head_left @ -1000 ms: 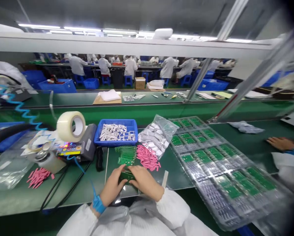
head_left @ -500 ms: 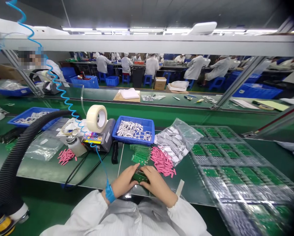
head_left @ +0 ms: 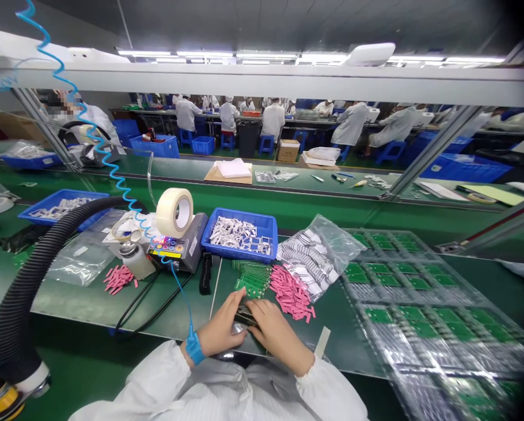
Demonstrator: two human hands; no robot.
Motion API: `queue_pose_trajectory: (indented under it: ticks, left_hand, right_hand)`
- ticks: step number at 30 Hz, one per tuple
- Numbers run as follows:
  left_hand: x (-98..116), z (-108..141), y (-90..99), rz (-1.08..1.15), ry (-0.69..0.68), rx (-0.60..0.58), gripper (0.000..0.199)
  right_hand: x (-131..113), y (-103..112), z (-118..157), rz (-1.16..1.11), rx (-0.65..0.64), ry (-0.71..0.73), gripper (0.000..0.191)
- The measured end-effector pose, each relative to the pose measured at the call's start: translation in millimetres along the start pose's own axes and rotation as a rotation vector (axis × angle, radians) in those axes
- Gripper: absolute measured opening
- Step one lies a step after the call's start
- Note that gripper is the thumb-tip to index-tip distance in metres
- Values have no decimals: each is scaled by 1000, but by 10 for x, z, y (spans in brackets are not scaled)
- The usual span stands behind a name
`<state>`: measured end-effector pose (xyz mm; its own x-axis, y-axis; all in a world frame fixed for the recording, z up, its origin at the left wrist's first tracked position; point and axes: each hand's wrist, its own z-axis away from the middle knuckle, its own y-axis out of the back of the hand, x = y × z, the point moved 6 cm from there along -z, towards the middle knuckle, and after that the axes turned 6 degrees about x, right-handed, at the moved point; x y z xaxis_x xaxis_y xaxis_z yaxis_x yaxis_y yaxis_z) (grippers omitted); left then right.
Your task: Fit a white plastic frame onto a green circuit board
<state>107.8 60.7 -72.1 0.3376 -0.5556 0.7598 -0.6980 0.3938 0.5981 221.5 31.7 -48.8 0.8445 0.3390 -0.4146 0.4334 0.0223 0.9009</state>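
Observation:
My left hand (head_left: 224,325), with a blue strap at its wrist, and my right hand (head_left: 273,328) close from both sides on a small dark stack of boards (head_left: 245,316) at the table's front edge. Fingers partly hide the stack. Just beyond my fingertips lies a fanned row of green circuit boards (head_left: 253,277). Pink strips (head_left: 290,295) are heaped to the right of the row. Behind it is a blue bin (head_left: 240,252) of white frames. An open plastic bag (head_left: 321,257) of white and grey pieces lies behind the pink heap.
A tape roll (head_left: 174,213) rests on a grey device (head_left: 181,257) with a small bottle (head_left: 137,260) beside it. A black hose (head_left: 29,269) arches at left. Clear trays of green boards (head_left: 420,298) cover the right side. People in white work in the background.
The stack between my hands has tilted, so its green face no longer shows and dark edges do. My left thumb and fingers have spread slightly. The view has shifted a little.

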Motion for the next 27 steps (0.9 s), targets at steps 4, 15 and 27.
queue_pose_trajectory:
  ticks: [4,15,27]
  left_hand:
    - [22,5,-27,-11,-9,-52,89]
    - [-15,-28,-81,-33,48,-111,70]
    - [20,-98,-45,-114,18,-30,50]
  right_hand:
    - [-10,-18,-8,58,-1,-58,66]
    - [74,36,127,-106,42,-40,68]
    - [295,370,282,-262,421,-91,22]
